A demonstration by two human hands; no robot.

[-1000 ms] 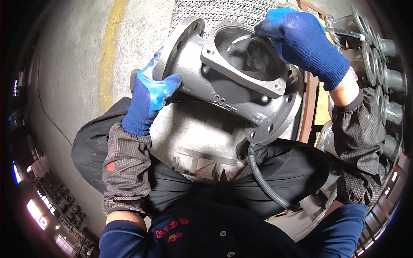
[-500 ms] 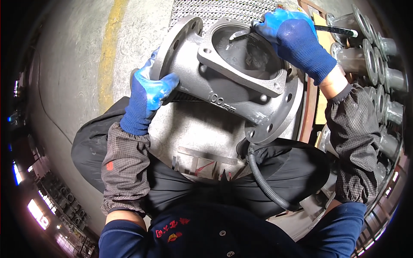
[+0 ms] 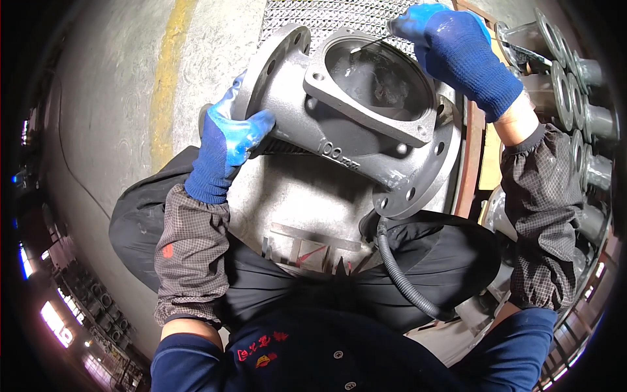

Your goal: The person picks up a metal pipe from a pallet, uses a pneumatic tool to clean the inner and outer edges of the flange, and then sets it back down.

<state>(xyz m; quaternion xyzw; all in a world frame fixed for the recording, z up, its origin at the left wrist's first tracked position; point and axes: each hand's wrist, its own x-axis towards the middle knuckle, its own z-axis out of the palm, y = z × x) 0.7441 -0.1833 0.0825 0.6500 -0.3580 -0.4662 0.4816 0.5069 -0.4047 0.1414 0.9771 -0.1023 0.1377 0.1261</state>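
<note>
Floor, far left: a grey concrete floor is carrying a worn, yellow painted stripe.
Left hand: the left hand, wearing a blue knit glove with a lighter coated palm, is closing around the rim of the left flange, thumb lying on its inner side, fingers on its outer side.
Casting: a dark grey, cast-metal pipe body is lying ahead of the person's knees, sloping lower toward the right; its support is mostly hidden.
Opening: a wide round opening is facing up, pale marks showing on its inner wall.
Mesh: a silvery woven metal mesh is lying beyond the casting.
Tool: a thin, dark rod-like tool is reaching over the opening's far rim, its pale tip pointing inward; contact cannot be confirmed.
Hose: a grey corrugated hose is crossing the right thigh, near the right flange.
Right hand: the right hand, gloved alike, is holding the tool in curled fingers.
Stack, far right: grey flanged metal pipe castings are standing close together.
Risk: the casting could roll or tip if the left hand's grip slackens; the tool could skid and scratch the rim if pressed at a poor angle.
</note>
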